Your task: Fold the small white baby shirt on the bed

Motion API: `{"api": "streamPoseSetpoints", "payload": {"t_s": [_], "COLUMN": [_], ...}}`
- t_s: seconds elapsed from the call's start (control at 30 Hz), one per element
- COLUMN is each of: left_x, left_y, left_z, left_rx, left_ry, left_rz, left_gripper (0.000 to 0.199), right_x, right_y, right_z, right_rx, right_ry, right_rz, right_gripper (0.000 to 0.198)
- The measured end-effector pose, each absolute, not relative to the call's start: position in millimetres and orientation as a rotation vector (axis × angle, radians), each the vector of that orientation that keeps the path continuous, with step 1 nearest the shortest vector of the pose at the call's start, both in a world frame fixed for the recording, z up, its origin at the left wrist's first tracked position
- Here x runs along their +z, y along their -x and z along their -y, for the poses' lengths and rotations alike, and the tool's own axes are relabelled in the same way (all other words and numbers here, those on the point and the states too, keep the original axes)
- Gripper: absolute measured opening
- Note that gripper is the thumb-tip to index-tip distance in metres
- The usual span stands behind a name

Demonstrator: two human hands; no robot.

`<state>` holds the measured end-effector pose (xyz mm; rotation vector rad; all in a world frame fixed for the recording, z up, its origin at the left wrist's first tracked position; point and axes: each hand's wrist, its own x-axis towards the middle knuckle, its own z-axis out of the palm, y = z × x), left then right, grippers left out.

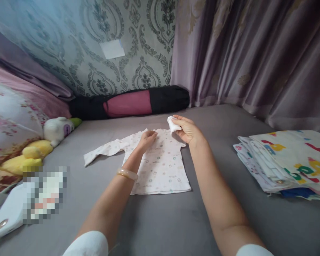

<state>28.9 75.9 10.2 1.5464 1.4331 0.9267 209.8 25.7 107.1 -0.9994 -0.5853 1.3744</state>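
A small white long-sleeved baby shirt (160, 170) with a faint print lies spread on the grey sheet, one sleeve stretched out to the left. My right hand (188, 129) pinches the end of the other sleeve (173, 124) between thumb and fingers, lifted above the shirt's upper right side and bent back toward it. My left hand (148, 138) rests on the shirt's chest below the collar. Its fingers are curled together against the fabric; the fingertips are partly hidden.
Folded children's clothes (288, 160) are stacked at the right. A black and dark-pink roll (128, 103) lies along the patterned wall. Plush toys (56, 129), a floral pillow (10, 113) and a white case with a metal ring (13, 206) are at the left. Purple curtains (229, 53) hang behind.
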Motion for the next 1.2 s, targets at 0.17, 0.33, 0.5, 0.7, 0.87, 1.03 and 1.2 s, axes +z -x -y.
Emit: {"api": "streamPoseSetpoints", "payload": {"t_s": [0.17,0.33,0.5,0.7,0.87,1.03,1.2], "left_x": [9,10,11,17,19,12,3], "left_y": [-2,1,0,6,13,15,21], "left_z": [-55,-35,-30,-21,-20,-33,-46], "left_rx": [1.048,1.077,1.074,0.92,0.823,1.102,1.338], "left_ry": [-1.193,-1.228,-1.356,-1.531,-1.765,-1.876,-1.822], "left_rz": [-1.426,-1.279,-1.435,-1.404,-1.252,-1.29,-1.329], "left_gripper": [0.023,0.037,0.051,0.072,0.062,0.03,0.03], "right_x": [91,71,59,73,81,79,75], "right_y": [-186,-162,-158,-186,-216,-235,-243], "right_z": [-29,-26,-23,-28,-30,-32,-35], "right_rx": [1.438,1.529,1.659,1.572,1.487,1.423,1.388], "right_ry": [1.088,1.086,1.053,1.119,1.105,1.116,1.138], "right_rz": [0.543,0.593,0.726,0.69,0.629,0.578,0.563], "right_gripper": [0.022,0.019,0.013,0.007,0.013,0.016,0.015]}}
